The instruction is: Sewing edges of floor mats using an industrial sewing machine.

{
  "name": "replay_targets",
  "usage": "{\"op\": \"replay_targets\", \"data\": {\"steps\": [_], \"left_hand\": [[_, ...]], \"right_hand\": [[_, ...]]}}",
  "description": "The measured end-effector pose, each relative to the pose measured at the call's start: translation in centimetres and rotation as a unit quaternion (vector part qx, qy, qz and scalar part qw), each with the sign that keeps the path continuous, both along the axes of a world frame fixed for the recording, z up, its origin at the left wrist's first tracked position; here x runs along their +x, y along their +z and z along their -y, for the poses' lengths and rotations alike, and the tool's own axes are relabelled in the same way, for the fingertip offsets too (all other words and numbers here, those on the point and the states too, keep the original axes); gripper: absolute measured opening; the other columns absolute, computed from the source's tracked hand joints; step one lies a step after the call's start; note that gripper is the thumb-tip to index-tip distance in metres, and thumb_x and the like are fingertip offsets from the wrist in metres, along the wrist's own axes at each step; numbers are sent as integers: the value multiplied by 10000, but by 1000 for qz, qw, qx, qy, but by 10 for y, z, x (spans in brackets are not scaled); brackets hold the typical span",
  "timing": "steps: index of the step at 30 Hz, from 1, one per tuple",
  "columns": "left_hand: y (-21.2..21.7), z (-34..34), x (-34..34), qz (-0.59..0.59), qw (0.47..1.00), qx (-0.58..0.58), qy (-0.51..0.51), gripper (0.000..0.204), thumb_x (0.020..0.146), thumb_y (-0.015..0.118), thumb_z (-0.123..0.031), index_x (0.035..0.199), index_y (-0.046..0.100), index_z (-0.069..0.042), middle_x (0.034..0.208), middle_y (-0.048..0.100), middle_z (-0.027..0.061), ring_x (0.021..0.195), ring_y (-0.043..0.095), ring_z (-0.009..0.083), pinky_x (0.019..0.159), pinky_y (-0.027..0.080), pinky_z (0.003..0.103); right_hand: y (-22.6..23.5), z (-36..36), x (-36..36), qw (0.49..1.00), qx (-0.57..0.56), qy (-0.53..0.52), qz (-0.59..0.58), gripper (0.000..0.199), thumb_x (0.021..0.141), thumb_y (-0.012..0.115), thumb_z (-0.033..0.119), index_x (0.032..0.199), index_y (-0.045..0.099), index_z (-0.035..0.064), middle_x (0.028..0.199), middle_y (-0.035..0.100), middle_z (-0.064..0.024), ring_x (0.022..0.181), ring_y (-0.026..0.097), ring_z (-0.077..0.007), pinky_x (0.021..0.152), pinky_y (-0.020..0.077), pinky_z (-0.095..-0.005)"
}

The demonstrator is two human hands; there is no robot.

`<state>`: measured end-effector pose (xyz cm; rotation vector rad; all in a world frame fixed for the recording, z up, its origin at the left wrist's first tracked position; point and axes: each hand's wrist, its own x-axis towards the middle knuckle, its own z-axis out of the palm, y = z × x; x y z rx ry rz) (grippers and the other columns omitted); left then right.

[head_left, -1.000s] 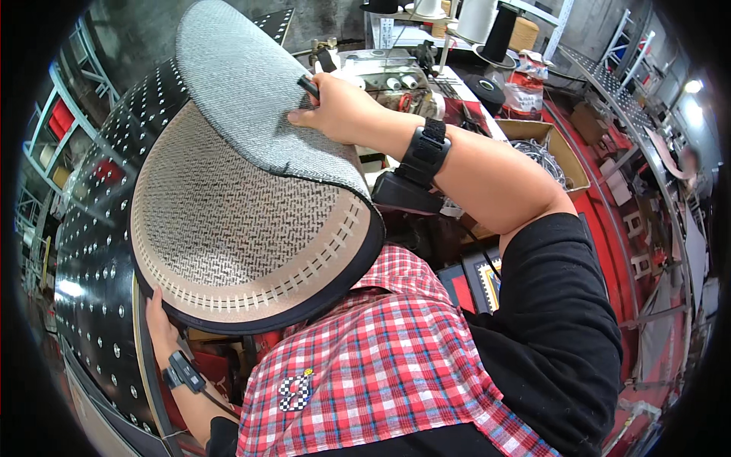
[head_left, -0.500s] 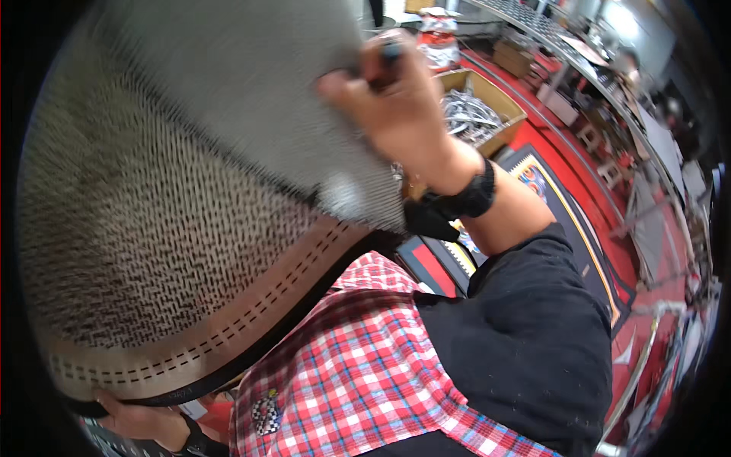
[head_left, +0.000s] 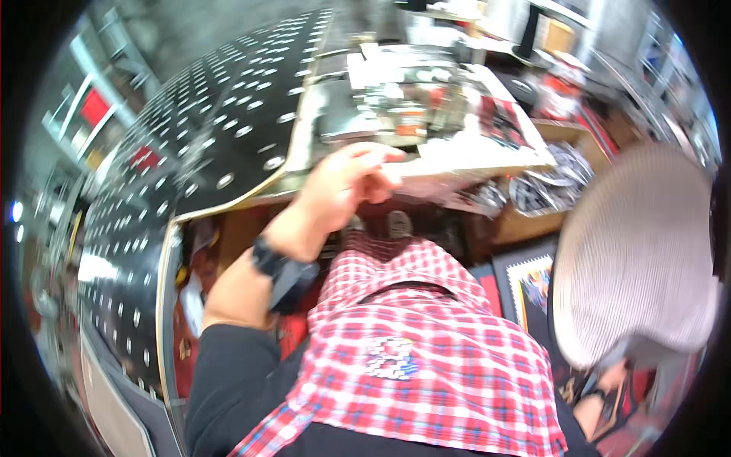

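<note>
At the right side, a large rounded ribbed panel [head_left: 636,244], beige-grey with a darker grey fold low down, stands beside my body. My right hand [head_left: 611,375] is at its lower edge and appears closed on it; most of those fingers are hidden behind the panel. My left hand [head_left: 354,179] is raised before the near edge of the workbench [head_left: 236,179], a black watch on its wrist. Its fingers are loosely bent and apart, slightly smeared by motion, with nothing visible in them.
The bench has a black top with rows of slots and a lighter section [head_left: 426,164] crowded with jars, small containers and papers. A cardboard box [head_left: 525,225] of silvery, tangled pieces stands to its right. Dark-bordered picture mats [head_left: 533,282] lie lower, partly behind the panel.
The panel, held up close on the left by both hands, is now at my right side. My left hand has let go of it. The view has turned toward the bench.
</note>
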<state>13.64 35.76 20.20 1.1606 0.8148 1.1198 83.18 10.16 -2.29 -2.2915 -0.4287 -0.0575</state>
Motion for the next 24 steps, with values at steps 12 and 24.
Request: {"op": "replay_targets", "data": {"steps": [12, 24], "left_hand": [[-38, 41, -132, 222, 950, -95, 200, 231, 861, 451, -237, 970, 555, -61, 679, 550, -15, 605, 510, 86, 583, 439, 235], [-13, 317, -297, -97, 623, 31, 775, 177, 792, 542, -226, 855, 590, -68, 716, 578, 18, 664, 527, 107, 626, 430, 276]], "right_hand": [[-98, -187, -20, 949, -21, 315, 12, 422, 789, 495, 241, 1071, 472, -73, 1035, 539, -248, 927, 534, -341, 780, 396, -373], [-57, -334, -363, 706, -162, 689, 12, 159, 716, 550, 55, 717, 404, -8, 596, 405, -55, 536, 372, -146, 521, 355, -292]]}}
